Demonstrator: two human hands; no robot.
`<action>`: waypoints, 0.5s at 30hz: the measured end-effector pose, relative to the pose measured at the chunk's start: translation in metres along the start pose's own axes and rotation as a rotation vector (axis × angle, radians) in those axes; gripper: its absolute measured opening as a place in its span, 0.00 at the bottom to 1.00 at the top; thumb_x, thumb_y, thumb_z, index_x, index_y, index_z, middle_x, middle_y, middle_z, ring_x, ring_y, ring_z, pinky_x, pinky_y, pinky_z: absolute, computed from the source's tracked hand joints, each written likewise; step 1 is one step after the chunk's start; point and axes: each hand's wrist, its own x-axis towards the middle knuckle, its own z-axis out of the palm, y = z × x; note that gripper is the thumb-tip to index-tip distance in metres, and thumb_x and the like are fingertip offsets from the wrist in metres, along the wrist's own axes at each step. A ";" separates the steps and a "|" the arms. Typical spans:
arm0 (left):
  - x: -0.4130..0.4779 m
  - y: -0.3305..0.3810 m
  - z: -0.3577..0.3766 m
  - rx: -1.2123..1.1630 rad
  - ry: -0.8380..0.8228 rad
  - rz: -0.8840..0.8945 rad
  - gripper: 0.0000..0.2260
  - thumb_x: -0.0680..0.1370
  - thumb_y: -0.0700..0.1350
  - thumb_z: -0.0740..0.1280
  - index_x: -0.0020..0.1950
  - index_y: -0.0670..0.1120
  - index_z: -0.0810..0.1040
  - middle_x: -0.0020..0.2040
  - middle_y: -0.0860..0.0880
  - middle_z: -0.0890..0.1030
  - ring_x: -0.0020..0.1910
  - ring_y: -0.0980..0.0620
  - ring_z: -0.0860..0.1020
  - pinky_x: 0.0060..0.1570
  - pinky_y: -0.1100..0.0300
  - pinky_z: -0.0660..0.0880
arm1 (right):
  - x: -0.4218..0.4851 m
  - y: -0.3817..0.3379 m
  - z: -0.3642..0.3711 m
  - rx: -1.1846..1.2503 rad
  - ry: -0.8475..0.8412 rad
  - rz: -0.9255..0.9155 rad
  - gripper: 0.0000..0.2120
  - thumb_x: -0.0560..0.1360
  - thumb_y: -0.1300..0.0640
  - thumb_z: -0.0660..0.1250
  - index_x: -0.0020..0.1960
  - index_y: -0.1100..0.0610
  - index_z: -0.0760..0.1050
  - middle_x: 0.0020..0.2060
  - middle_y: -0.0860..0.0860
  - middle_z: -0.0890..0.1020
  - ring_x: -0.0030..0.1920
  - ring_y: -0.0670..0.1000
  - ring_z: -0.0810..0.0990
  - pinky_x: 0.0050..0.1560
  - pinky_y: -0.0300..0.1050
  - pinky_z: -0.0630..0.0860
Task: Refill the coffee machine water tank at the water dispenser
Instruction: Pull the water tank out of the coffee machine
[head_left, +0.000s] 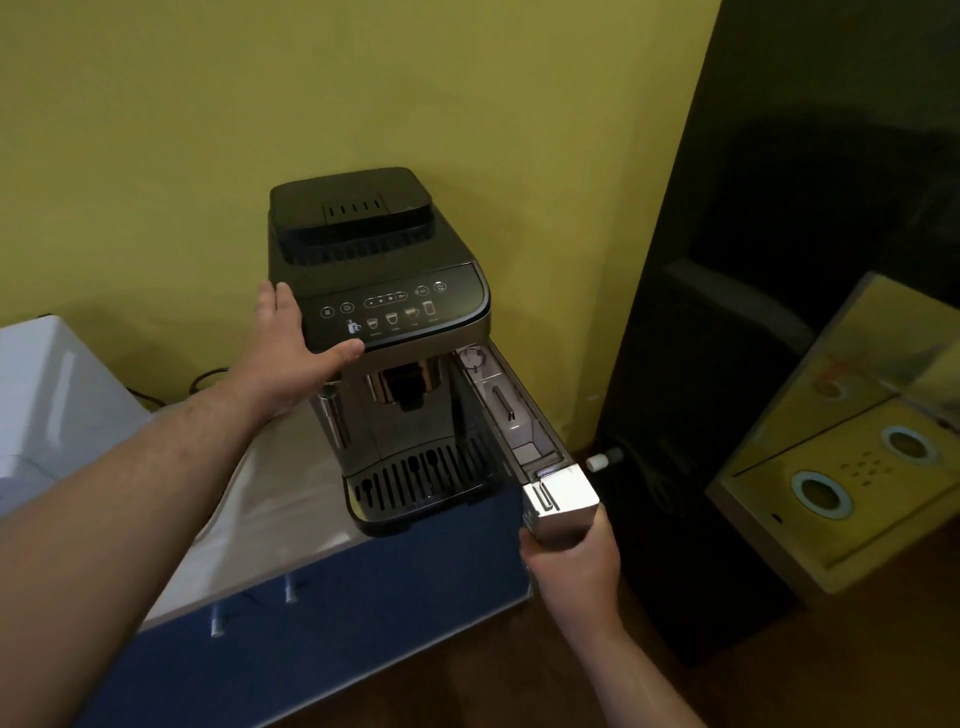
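A black and silver coffee machine stands on a light counter top against the yellow wall. My left hand lies flat against the machine's left side, thumb on the front edge under the control panel. The water tank is drawn partway out of the machine's right side, its clear body and white lid showing. My right hand grips the tank's silver front end from below.
The counter sits on a blue cabinet with metal handles. A white appliance stands at the left. A tall black unit fills the right, with a yellow panelled object beside it. A cable runs behind the machine.
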 end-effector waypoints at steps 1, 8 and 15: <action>0.000 0.000 0.000 0.008 -0.002 0.001 0.50 0.74 0.58 0.71 0.81 0.41 0.41 0.82 0.43 0.38 0.81 0.45 0.42 0.75 0.53 0.46 | -0.004 0.000 -0.005 -0.010 0.000 0.000 0.26 0.60 0.64 0.81 0.47 0.43 0.71 0.46 0.46 0.80 0.46 0.44 0.80 0.36 0.36 0.77; 0.004 -0.005 0.000 0.010 -0.031 0.005 0.51 0.73 0.59 0.72 0.81 0.42 0.41 0.82 0.43 0.38 0.81 0.43 0.43 0.77 0.48 0.48 | -0.039 -0.006 -0.051 -0.043 -0.022 0.026 0.28 0.60 0.67 0.80 0.52 0.48 0.72 0.47 0.49 0.80 0.48 0.44 0.79 0.33 0.28 0.75; -0.048 0.043 -0.005 0.153 0.110 0.071 0.29 0.76 0.56 0.68 0.70 0.40 0.68 0.74 0.36 0.64 0.74 0.37 0.63 0.69 0.44 0.65 | -0.066 -0.020 -0.100 -0.182 0.014 0.008 0.31 0.61 0.64 0.81 0.52 0.46 0.66 0.46 0.41 0.74 0.53 0.47 0.75 0.33 0.27 0.71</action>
